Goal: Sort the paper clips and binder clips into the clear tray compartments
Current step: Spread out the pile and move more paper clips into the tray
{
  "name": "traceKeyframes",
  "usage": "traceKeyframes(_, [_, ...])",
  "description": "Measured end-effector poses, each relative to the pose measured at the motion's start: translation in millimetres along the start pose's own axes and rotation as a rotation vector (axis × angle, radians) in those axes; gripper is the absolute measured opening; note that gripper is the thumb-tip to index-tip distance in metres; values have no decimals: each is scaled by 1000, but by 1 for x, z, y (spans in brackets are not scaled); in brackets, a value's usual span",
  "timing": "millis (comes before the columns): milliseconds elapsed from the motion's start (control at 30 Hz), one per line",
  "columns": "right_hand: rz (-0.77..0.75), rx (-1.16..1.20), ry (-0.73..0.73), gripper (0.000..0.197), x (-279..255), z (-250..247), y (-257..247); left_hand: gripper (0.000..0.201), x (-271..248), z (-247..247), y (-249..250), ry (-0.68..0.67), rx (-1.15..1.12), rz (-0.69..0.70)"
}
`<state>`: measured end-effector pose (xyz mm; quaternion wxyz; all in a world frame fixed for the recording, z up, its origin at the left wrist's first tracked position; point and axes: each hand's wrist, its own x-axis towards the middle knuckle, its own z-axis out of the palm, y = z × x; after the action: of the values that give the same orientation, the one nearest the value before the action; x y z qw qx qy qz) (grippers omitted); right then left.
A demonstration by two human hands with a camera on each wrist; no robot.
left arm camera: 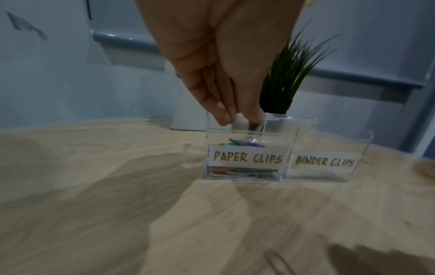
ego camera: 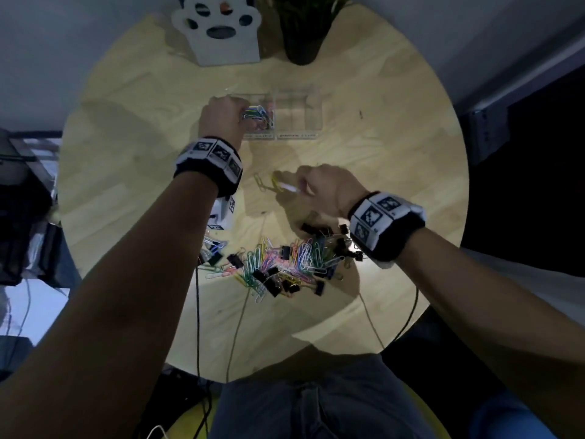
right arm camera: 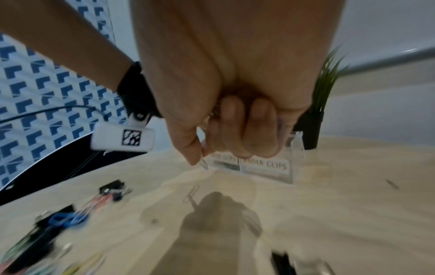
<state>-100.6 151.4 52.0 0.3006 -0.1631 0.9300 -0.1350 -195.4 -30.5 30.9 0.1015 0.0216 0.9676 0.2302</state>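
Observation:
A clear two-compartment tray (ego camera: 311, 122) (left arm camera: 362, 148) (right arm camera: 296, 148) stands at the table's far middle. Its left compartment, labelled PAPER CLIPS (left arm camera: 247, 158), holds several coloured paper clips (ego camera: 258, 114). In the one labelled BINDER CLIPS (left arm camera: 324, 161) I see nothing. My left hand (ego camera: 228, 117) (left arm camera: 240, 119) hangs over the left compartment, fingertips pointing down and pinching a pale paper clip (left arm camera: 261, 128). My right hand (ego camera: 304, 185) (right arm camera: 202, 156) hovers mid-table with fingers curled, thumb and forefinger pinching a white paper clip (ego camera: 289, 187) (right arm camera: 204, 164). A mixed pile of paper clips and black binder clips (ego camera: 285, 261) lies near me.
Two yellow paper clips (ego camera: 267, 183) lie loose left of my right hand. A dark potted plant (ego camera: 300, 36) and a white paw-print stand (ego camera: 218, 30) sit behind the tray. Cables (ego camera: 198, 312) run off the round table's near edge.

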Motion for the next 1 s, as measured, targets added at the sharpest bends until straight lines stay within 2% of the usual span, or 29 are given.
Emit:
traceKeyframes(67, [-1, 23, 101, 17, 16, -15, -5, 23, -9, 0, -8, 74, -98, 15])
traceKeyframes(133, [4, 16, 206, 19, 39, -32, -13, 19, -26, 0, -21, 178, -257, -38])
traceKeyframes(233, [24, -37, 244, 20, 83, -53, -27, 20, -69, 6, -49, 257, -328, -134])
traceKeyframes(333, [61, -82, 256, 43, 116, -56, -40, 22, -122, 18, -75, 191, -227, -147])
traceKeyframes(400, [55, -64, 260, 46, 126, -57, -46, 21, -157, 27, -90, 130, -129, -136])
traceKeyframes(433, [71, -54, 233, 43, 129, -56, -47, 22, -172, 31, -98, 117, -105, -145])
traceKeyframes(500, [78, -27, 202, 21, 136, -52, -51, 23, -199, 37, -110, 121, -121, -200])
traceKeyframes(533, [76, -30, 177, 11, 136, -51, -55, 23, -211, 41, -115, 128, -134, -230])
traceKeyframes(633, [54, -79, 165, 29, 135, -47, -65, 28, -238, 50, -125, 130, -170, -282])
traceKeyframes(767, [-5, -138, 291, 37, 113, -39, -76, 26, -253, 59, -124, 137, -234, -284])
traceKeyframes(833, [-51, -139, 352, 38, 93, -22, -89, 36, -249, 62, -120, 129, -305, -364])
traceKeyframes(900, [-128, -106, 309, 36, 69, 9, -104, 44, -243, 65, -118, 107, -339, -420])
traceKeyframes(1000, [-221, -18, 143, 33, 40, 66, -122, 38, -238, 68, -118, 97, -340, -407])
